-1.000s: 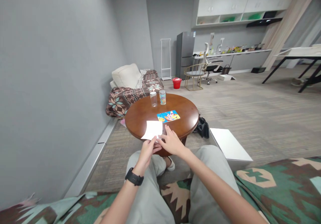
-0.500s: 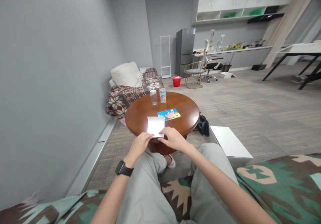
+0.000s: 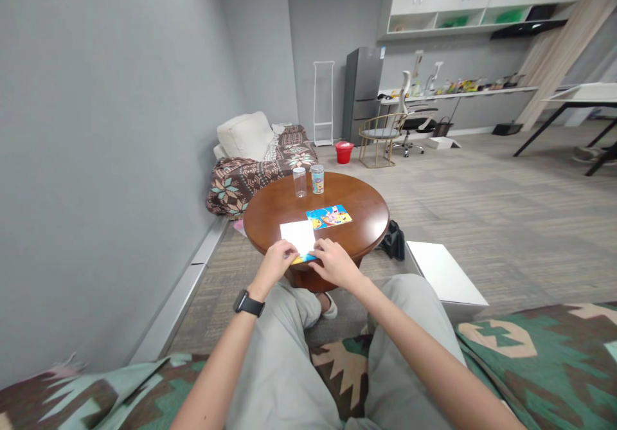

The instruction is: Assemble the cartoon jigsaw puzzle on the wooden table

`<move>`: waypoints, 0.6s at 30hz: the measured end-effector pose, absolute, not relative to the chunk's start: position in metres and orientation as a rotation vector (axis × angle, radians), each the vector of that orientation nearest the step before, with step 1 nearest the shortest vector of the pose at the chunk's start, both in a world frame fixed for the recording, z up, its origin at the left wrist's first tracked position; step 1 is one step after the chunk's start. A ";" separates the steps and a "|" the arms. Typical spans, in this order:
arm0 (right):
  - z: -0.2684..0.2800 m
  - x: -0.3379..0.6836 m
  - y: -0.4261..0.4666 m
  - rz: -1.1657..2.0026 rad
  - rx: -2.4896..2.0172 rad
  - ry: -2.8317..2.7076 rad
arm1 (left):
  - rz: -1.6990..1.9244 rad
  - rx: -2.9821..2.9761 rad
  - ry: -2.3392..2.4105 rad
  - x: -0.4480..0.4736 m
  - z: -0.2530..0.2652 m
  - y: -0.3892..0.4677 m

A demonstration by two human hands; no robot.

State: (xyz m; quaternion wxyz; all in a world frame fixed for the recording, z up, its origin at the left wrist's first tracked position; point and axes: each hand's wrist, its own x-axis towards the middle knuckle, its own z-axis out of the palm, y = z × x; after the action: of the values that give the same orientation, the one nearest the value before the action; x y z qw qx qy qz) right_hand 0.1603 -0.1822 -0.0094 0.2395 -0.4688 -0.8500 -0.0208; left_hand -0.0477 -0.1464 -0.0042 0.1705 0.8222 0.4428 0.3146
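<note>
A sheet of paper [image 3: 297,233], white on its upper side, lies at the near edge of the round wooden table [image 3: 270,208]. Its near edge is turned up, showing a blue and yellow printed strip. My left hand [image 3: 278,258] grips the left end of this fold, and my right hand [image 3: 332,261] pinches the right end, fingers closed on both. Just beyond the right hand lies a colourful cartoon picture [image 3: 332,216], flat on the table. Farther back stand a clear jar [image 3: 299,184] and a jar with a printed label [image 3: 317,180], both upright with lids.
A white box [image 3: 446,272] stands on the floor to the right, near a black bag [image 3: 393,242]. Beyond the table are a patterned couch [image 3: 231,186], a red bucket [image 3: 344,152] and a gold-framed chair [image 3: 380,134]. My knees are below the table's near edge.
The sheet's near edge has been folded up, so a blue and yellow strip now shows. Both hands have shifted slightly away from me, over the fold. The view has shifted a little.
</note>
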 end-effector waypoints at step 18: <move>-0.015 0.159 -0.175 0.166 -1.385 -2.114 | 0.821 2.512 1.197 -0.053 -0.003 -0.158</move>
State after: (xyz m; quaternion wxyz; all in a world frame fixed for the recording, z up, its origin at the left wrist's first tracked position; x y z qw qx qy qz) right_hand 0.1595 -0.1750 -0.0151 0.2995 -0.5217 -0.7964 0.0627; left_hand -0.0529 -0.1577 -0.0029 0.1198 0.8596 0.4095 0.2811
